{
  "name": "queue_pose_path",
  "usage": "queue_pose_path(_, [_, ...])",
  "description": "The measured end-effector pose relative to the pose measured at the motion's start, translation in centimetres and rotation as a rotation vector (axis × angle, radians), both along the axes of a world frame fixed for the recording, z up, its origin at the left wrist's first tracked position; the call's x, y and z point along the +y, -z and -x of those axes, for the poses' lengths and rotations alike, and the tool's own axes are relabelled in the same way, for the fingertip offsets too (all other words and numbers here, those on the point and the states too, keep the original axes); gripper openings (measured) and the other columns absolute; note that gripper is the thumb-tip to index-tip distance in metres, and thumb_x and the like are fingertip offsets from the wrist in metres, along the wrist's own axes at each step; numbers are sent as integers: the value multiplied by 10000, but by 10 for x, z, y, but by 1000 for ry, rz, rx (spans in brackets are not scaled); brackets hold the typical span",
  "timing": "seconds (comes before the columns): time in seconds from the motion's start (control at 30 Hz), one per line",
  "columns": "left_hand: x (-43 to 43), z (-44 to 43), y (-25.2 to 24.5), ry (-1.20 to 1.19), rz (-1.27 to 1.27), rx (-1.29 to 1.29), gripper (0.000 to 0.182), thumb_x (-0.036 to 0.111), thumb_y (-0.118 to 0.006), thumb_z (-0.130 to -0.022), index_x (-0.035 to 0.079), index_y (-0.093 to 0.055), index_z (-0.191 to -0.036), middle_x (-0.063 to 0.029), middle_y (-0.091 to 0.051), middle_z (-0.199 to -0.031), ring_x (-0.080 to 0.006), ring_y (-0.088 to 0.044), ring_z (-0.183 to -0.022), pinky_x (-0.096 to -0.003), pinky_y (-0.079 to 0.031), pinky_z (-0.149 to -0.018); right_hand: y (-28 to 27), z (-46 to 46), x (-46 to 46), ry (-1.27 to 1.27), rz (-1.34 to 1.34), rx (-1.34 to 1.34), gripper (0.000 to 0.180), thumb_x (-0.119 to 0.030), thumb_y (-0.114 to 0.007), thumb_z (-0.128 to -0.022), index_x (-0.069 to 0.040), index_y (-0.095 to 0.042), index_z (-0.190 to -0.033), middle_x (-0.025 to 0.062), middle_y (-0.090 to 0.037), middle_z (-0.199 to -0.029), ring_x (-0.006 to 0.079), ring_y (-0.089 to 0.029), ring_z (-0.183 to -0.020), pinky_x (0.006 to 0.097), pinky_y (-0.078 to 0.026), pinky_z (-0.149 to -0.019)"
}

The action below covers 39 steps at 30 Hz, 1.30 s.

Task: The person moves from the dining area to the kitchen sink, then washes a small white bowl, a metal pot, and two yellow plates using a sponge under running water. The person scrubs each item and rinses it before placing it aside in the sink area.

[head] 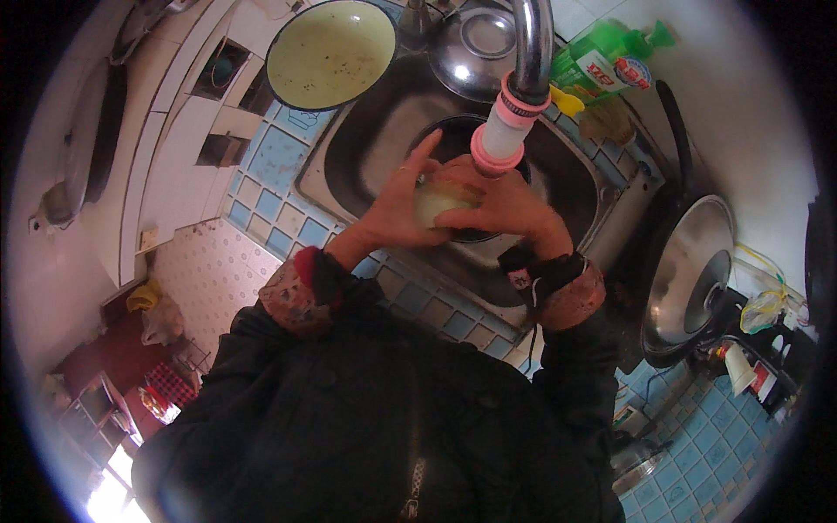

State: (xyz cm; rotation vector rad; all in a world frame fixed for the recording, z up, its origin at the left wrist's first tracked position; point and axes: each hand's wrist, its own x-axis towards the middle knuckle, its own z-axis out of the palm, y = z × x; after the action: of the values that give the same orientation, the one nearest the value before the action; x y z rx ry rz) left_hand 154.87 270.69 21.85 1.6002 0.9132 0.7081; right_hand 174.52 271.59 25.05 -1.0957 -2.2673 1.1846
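Both hands meet over the sink [366,150], below the faucet [533,49] and its pink-and-white nozzle [502,134]. Between them is a pale green, rounded object [435,204], blurred and partly covered by fingers, so its exact kind is unclear. My left hand [402,206] cups it from the left, thumb and fingers spread around it. From the right, my right hand [500,202] presses curled fingers against it. Underneath, a dark round vessel [480,236] sits in the sink, mostly hidden by the hands.
A yellow-green enamel basin [330,55] stands at the sink's far left corner. An upturned metal bowl [467,59] lies behind the faucet, beside a green detergent bottle [598,65] bearing writing. A lidded wok [690,281] with a dark upright handle is at the right.
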Motion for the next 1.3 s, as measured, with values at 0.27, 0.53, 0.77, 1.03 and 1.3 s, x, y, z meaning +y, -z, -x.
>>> queue_pose_path(0.27, [3,18,8,-24,560,-542,1038,74,-743,-534,146,-171,-1397,-116,-459,-1169,-232,-457,-1106,-344,-331,-973,29,-36,-15,234,783,744,590,-110,-694,-655,-11,-490,-1200,48,-535,-1166,144,-482,-1087,294,-360,-944])
queue_pose_path(0.53, [4,29,18,114,638,-449,932,71,-710,-578,134,-235,-1377,-116,-432,-1229,-229,-400,-1180,-338,-312,-991,41,-37,-12,237,466,314,529,-18,-609,-609,-40,-552,-1135,74,-589,-1101,166,-542,-1023,285,-394,-893])
queue_pose_path(0.77, [5,11,7,134,678,-290,947,123,-733,-537,65,-261,-1355,-96,-378,-1293,-200,-363,-1217,-310,-256,-1022,10,11,12,-105,-64,-18,455,-59,-612,-582,-70,-583,-1036,103,-582,-1076,281,-552,-984,343,-433,-844])
queue_pose_path(1.03, [1,8,7,4,666,-398,896,57,-704,-510,75,-316,-1318,-121,-463,-1216,-220,-432,-1164,-321,-334,-972,24,-15,18,-92,487,375,483,-64,-638,-643,-47,-549,-1117,73,-561,-1139,213,-522,-1072,319,-395,-911])
queue_pose_path(1.3, [0,21,0,-289,1003,-806,658,48,-569,-647,108,-386,-1276,-114,-521,-1099,-248,-499,-1050,-349,-397,-911,72,-22,-52,664,947,1056,410,-25,-622,-704,-12,-552,-1108,85,-585,-1102,210,-548,-1029,313,-415,-897])
